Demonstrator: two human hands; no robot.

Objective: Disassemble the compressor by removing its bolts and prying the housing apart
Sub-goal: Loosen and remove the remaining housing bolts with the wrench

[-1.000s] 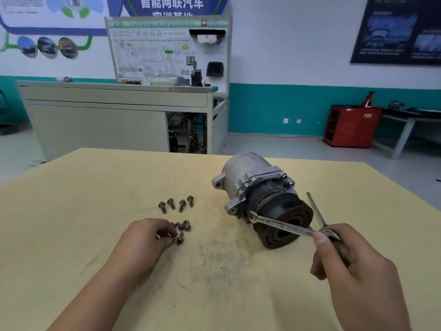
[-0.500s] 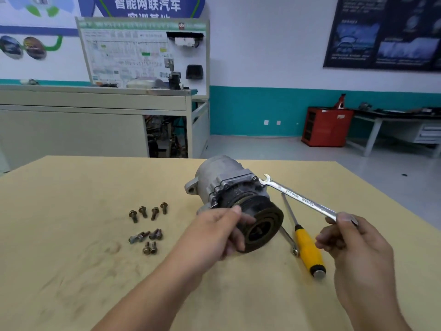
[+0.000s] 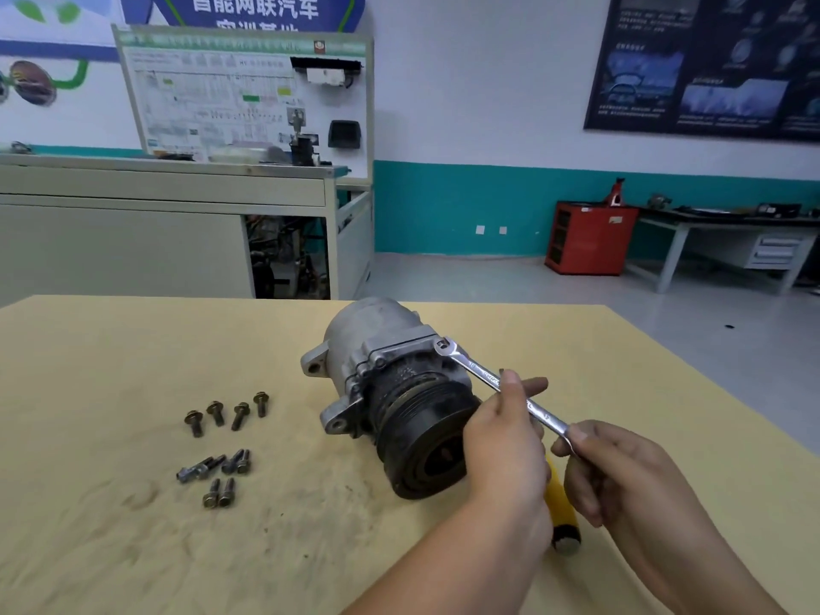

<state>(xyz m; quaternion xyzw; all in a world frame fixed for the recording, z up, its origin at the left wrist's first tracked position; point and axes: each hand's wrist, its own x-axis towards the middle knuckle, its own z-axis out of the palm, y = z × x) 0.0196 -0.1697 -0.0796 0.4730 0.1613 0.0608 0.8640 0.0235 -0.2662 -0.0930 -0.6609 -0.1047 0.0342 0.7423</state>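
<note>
Item: compressor (image 3: pixel 368 335), lying sideways on the worktop (image 3: pixel 133 348), pulley (image 3: pixel 426 441) facing us. The wrench (image 3: pixel 483 375) is running from the flange (image 3: pixel 399 347), far-right corner, down to our right hand (image 3: pixel 621 477), fingers (image 3: pixel 577 435) pinching its near end. Our left hand (image 3: pixel 506 446) is resting beside the pulley, thumb touching the shank; its grip we cannot tell.

- Left forearm comes in from bottom centre, angled up and right.
- Left hand (image 3: pixel 506 441) back to camera, thumb raised against the mid-shank of the wrench (image 3: pixel 546 418), fingers curled behind it, one fingertip showing past the thumb.
- Right forearm comes in from the bottom right corner.
- Right hand (image 3: pixel 621 477) just right of the left, pinching the wrench's near end between thumb and forefinger, other fingers curled under.
- Hands close, not touching.
</note>
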